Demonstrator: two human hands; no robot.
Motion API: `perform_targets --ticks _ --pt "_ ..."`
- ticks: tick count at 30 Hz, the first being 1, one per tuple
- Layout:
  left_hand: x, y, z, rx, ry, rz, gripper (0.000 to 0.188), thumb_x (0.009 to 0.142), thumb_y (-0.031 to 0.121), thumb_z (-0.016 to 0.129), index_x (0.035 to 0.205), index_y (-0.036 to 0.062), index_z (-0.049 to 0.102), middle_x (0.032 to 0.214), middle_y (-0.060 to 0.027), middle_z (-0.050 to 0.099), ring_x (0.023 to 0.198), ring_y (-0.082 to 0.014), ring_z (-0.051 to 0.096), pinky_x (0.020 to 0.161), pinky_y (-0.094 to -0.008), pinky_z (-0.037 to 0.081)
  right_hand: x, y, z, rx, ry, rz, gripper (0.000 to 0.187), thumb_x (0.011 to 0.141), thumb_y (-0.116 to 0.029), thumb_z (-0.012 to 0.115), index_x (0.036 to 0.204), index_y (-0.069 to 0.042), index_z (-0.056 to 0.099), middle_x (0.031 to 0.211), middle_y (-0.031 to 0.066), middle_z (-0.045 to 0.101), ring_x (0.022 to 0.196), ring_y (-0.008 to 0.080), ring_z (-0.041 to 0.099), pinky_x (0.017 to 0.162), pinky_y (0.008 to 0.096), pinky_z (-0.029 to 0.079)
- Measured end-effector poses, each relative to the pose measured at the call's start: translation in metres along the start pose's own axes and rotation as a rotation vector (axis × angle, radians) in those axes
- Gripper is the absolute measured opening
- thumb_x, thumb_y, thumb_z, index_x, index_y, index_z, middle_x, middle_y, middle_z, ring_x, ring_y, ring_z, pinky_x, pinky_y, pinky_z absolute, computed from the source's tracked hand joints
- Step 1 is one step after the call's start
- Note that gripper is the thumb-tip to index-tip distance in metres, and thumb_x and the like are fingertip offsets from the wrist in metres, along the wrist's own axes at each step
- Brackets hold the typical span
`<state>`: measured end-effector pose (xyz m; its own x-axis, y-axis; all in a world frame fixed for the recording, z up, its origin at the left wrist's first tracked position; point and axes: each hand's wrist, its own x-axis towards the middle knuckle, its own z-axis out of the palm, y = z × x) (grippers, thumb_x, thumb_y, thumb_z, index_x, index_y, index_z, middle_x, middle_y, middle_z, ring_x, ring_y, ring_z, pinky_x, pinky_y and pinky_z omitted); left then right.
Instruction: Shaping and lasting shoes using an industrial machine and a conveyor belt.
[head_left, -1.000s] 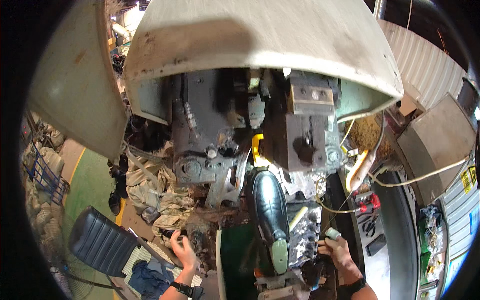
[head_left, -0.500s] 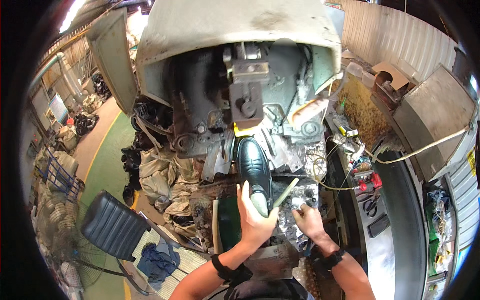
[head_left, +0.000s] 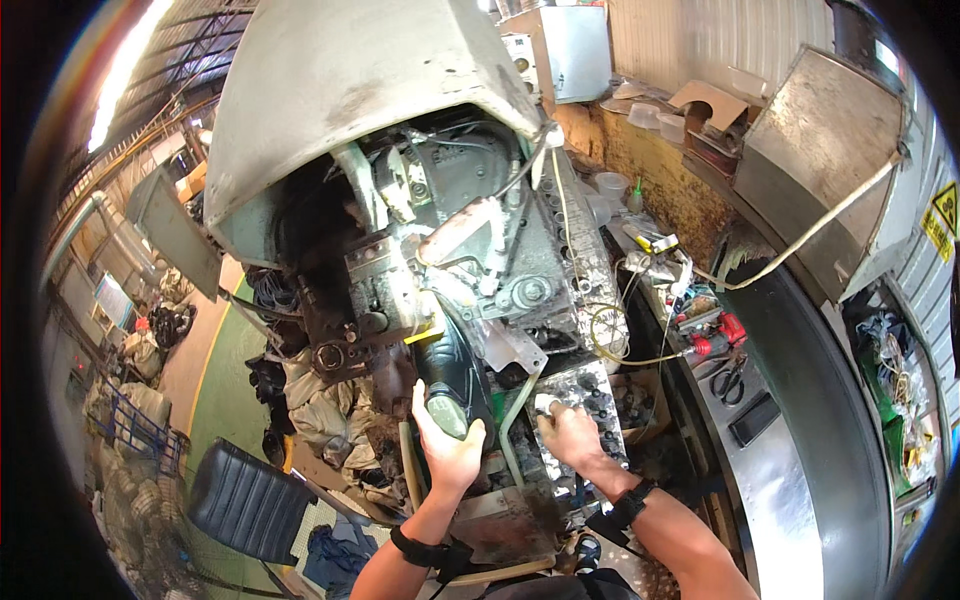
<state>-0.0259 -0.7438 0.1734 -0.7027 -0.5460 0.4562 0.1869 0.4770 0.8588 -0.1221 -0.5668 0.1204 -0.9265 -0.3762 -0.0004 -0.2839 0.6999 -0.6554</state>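
Observation:
A black leather shoe (head_left: 446, 360) sits in the machine, its toe end beneath a yellow piece (head_left: 424, 334). In its opening shows the grey-green top of a shoe last (head_left: 447, 416). My left hand (head_left: 450, 455) is wrapped round the heel end, thumb on one side and fingers on the other. To the right of it, a pale green bent bar (head_left: 512, 425) stands apart from my thumb. My right hand (head_left: 574, 440) is closed over a small white knob-like thing (head_left: 545, 403) at the metal panel; my fingers partly cover it.
The machine's large grey hood (head_left: 370, 100) overhangs the shoe. At right are a red-handled tool (head_left: 722, 336), scissors (head_left: 728, 384), a dark phone-like slab (head_left: 755, 418) and a black belt (head_left: 815, 400). Cloth sacks (head_left: 325, 405) and a black chair (head_left: 250, 498) are on the left.
My view has turned, so the machine appears tilted and farther left. My left hand stays on the shoe's heel, with its thumb now clear of the green bar. My right hand stays at the white thing.

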Motion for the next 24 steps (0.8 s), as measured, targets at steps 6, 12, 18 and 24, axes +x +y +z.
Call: perform_targets --ticks 6,12,18,24 --pt "-0.001 0.014 -0.001 0.105 -0.002 -0.005 0.098 0.074 -0.002 0.078 0.157 -0.0007 0.025 0.146 -0.0234 0.043 0.134 -0.0318 0.047 0.116 -0.0413 0.035 0.0 -0.001 -0.004 0.059 -0.024 0.002 0.03 0.093 -0.029 0.064 0.111 -0.006 0.069 0.092 0.0294 0.071 0.09 0.0494 0.069 0.087 0.0557 0.055" --pt "-0.002 0.01 -0.001 0.127 0.005 -0.01 0.098 0.075 -0.002 0.078 0.157 0.0 0.024 0.148 -0.0226 0.042 0.135 -0.0302 0.047 0.117 -0.0391 0.035 0.0 -0.001 -0.004 0.087 -0.023 -0.012 0.029 0.094 -0.028 0.062 0.11 -0.004 0.069 0.092 0.0298 0.07 0.092 0.0502 0.068 0.089 0.056 0.054" --pt "-0.001 0.02 -0.002 0.346 0.049 0.095 0.1 0.072 0.0 0.08 0.156 0.0014 0.026 0.153 -0.0266 0.036 0.142 -0.038 0.038 0.12 -0.0471 0.03 0.004 0.001 -0.003 0.092 -0.041 0.017 0.031 0.095 -0.029 0.061 0.112 -0.003 0.068 0.097 0.0315 0.069 0.095 0.0501 0.067 0.09 0.056 0.053" --pt "0.01 0.074 -0.011 0.921 -0.079 0.478 0.031 0.072 0.017 0.083 0.097 0.0044 0.072 0.156 -0.0283 0.036 0.146 -0.0498 0.027 0.118 -0.0633 0.025 0.002 0.002 -0.003 0.092 -0.002 0.019 0.028 0.095 -0.026 0.061 0.112 -0.005 0.068 0.093 0.0311 0.07 0.093 0.05 0.068 0.089 0.0558 0.054"
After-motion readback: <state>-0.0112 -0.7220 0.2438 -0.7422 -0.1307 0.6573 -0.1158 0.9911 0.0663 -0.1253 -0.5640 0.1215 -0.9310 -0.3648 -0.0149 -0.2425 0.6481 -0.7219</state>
